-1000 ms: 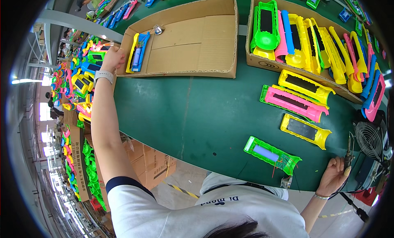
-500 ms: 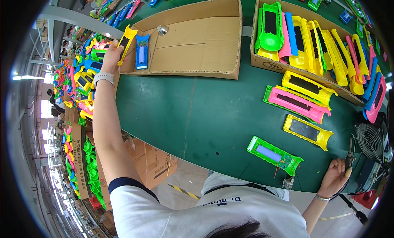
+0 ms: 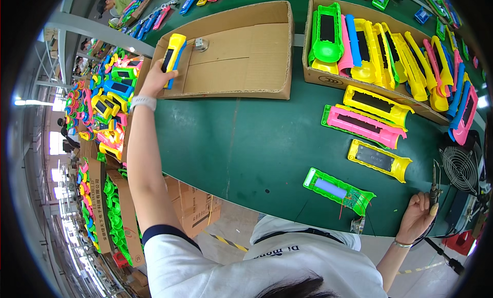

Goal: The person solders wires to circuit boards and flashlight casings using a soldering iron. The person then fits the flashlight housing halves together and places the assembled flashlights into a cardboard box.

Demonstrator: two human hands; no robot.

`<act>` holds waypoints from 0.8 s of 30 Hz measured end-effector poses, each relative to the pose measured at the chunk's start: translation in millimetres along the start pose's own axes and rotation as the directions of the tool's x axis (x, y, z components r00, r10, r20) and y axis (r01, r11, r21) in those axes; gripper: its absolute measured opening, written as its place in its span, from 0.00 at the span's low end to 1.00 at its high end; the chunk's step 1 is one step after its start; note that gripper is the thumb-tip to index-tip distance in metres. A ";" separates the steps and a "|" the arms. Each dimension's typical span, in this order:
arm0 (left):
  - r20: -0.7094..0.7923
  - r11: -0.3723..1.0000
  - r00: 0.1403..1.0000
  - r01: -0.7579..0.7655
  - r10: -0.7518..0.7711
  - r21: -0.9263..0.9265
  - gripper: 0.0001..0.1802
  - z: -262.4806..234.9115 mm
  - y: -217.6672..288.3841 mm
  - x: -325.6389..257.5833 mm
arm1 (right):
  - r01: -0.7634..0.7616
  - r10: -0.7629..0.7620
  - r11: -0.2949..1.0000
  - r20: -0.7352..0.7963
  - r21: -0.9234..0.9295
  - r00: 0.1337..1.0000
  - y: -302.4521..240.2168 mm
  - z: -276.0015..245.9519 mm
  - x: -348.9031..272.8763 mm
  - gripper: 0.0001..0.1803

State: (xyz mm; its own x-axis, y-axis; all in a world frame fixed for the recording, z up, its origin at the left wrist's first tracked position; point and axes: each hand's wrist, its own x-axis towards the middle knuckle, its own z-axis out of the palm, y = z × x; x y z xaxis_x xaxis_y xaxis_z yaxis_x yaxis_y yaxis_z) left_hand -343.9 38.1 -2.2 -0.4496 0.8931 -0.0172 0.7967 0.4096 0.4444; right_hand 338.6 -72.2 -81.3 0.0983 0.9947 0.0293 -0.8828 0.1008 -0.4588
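From the head view, my left hand [image 3: 154,79] is closed around the lower end of a yellow-and-blue plastic casing [image 3: 172,56], holding it over the near-left corner of the shallow cardboard tray [image 3: 241,51]. It looks light, stiff and smooth, so I judge a pinch across its narrow sides holds best. My right hand [image 3: 418,221] is curled around a soldering iron [image 3: 434,187], just beside the green casing [image 3: 339,191]. Half a second ago the yellow piece sat apart from the blue one in the tray; now they are together in my fingers.

open green table [image 3: 246,144], cardboard trays [image 3: 241,51] behind
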 end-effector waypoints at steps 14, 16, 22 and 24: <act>0.479 0.816 0.689 -0.567 0.544 -0.112 0.31 61.2 137.8 -177.8 | -0.043 0.045 0.998 -0.050 0.040 0.998 1.2 3.2 4.9 0.18; 0.354 0.797 0.734 -0.602 0.580 -0.057 0.31 72.1 132.3 -183.4 | -0.041 0.042 0.999 -0.049 0.032 0.998 0.6 2.8 4.0 0.19; 0.398 0.875 0.785 -0.469 0.475 -0.120 0.29 53.2 132.4 -170.3 | -0.036 0.038 0.998 -0.043 0.050 0.998 -2.1 -0.7 4.0 0.21; 0.381 0.878 0.793 -0.460 0.475 -0.135 0.31 54.5 133.3 -174.8 | -0.021 0.024 0.998 -0.069 0.051 0.997 -2.6 0.3 2.3 0.20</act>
State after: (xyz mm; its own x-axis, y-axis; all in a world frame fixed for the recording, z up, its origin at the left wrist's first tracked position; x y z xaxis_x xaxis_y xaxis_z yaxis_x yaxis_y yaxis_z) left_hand -137.2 -53.3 11.2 0.1754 0.9739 -0.1442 0.8513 -0.0765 0.5191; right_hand 341.0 -70.2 -79.7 0.1083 0.9932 -0.0434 -0.9068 0.0808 -0.4137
